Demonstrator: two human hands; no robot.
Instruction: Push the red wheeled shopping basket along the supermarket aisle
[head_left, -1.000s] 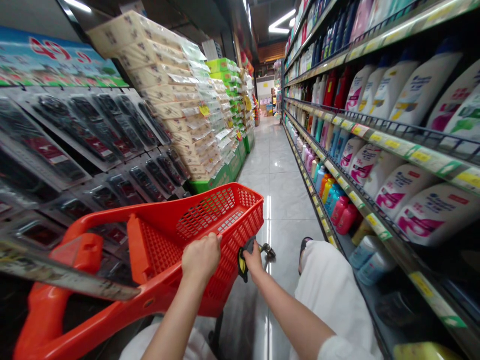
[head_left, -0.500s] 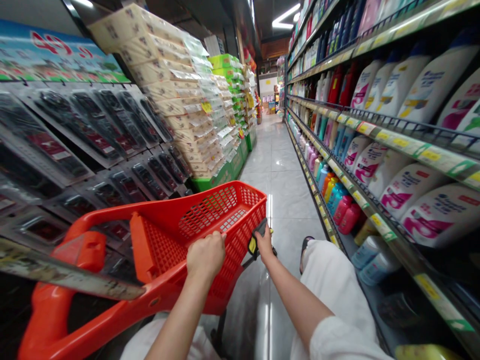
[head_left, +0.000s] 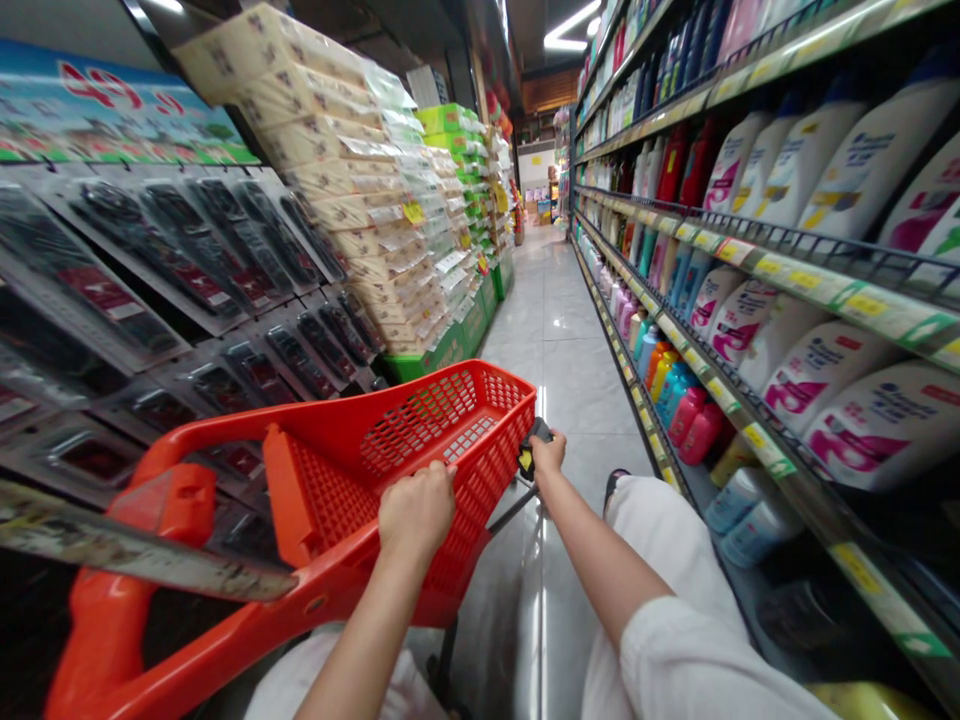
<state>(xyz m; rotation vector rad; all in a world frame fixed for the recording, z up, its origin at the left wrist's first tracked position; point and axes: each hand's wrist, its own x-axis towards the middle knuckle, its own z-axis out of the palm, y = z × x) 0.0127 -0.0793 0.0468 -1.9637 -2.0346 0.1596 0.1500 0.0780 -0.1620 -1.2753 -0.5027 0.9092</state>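
Observation:
A red plastic mesh shopping basket [head_left: 420,420] stands in front of me in a shop aisle, with nothing visible inside it. My left hand [head_left: 416,510] is closed over the basket's near right rim. My right hand [head_left: 550,455] is closed round a small black and yellow grip [head_left: 527,455] at the basket's far right corner. A thin dark rod [head_left: 504,516] runs from that grip down and back along the basket's side. My white-clad knee [head_left: 652,530] shows to the right of the basket.
Shelves of shampoo and detergent bottles [head_left: 810,190] line the right side. On the left hang dark packaged goods [head_left: 187,260], then stacked tissue packs [head_left: 360,200]. The glossy tiled aisle floor [head_left: 559,340] runs straight ahead. A large orange handle [head_left: 161,510] sits at the lower left.
My right hand has lifted the black and yellow grip from low beside the basket up to the level of its rim. My left hand has stayed on the rim.

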